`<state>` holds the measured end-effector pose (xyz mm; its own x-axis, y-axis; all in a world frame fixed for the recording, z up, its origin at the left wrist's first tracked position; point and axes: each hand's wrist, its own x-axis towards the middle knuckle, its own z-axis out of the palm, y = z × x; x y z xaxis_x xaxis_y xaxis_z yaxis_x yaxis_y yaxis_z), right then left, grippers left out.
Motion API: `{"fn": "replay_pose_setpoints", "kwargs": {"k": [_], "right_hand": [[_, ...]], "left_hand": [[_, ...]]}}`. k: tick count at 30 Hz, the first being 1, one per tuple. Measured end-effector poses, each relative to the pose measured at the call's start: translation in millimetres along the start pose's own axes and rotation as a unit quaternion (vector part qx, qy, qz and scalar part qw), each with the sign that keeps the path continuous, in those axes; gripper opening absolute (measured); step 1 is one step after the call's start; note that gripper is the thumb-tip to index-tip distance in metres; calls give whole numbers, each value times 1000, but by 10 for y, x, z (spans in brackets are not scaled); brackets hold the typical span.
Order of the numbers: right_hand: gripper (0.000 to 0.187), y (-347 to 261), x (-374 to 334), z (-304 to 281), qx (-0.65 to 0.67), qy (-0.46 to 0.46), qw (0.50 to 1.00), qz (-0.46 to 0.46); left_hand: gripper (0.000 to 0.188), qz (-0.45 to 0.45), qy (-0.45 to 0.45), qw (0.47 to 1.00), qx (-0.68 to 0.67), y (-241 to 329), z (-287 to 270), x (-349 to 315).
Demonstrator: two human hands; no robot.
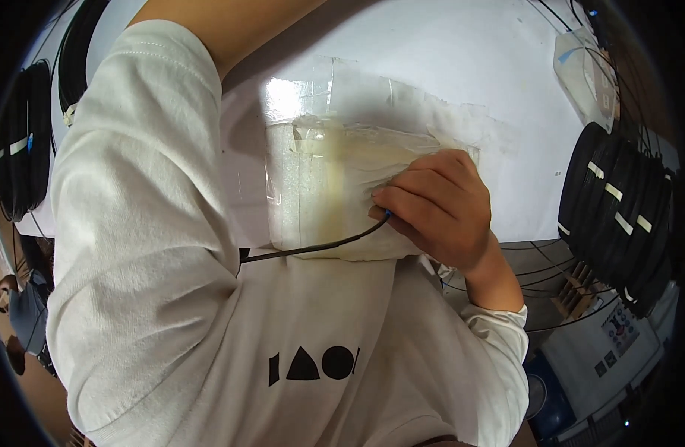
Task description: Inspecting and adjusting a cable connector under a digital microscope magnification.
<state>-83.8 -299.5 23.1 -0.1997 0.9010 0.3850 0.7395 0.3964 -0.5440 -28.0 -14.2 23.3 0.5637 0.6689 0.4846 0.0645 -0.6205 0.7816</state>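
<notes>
My right hand (439,205) rests on a taped white foam pad (320,186) at the near edge of a white table (462,59). Its fingers are closed on the blue-tipped end of a thin black cable (313,248), which runs left along the pad's front edge and under my left arm. My left arm in a white sleeve (141,223) reaches up and away over the table's left part. The left hand itself is outside the picture.
Coils of black cable bound with white tape (618,208) hang at the right. More black coils (18,141) sit at the far left. A clear plastic bag (585,71) lies at the table's right corner. Boxes and floor show at lower right.
</notes>
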Motion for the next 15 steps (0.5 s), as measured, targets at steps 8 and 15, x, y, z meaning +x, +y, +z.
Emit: {"fn": "replay_pose_setpoints", "kwargs": {"k": [8,15], "right_hand": [[20,52,42,-29,15,13,1000,11],[30,528,257,-391,-122,114,986,-18]], "left_hand": [[35,26,2,999,-24,-38,16,100],[30,-6,-13,999,-51,41,-11,155]]}}
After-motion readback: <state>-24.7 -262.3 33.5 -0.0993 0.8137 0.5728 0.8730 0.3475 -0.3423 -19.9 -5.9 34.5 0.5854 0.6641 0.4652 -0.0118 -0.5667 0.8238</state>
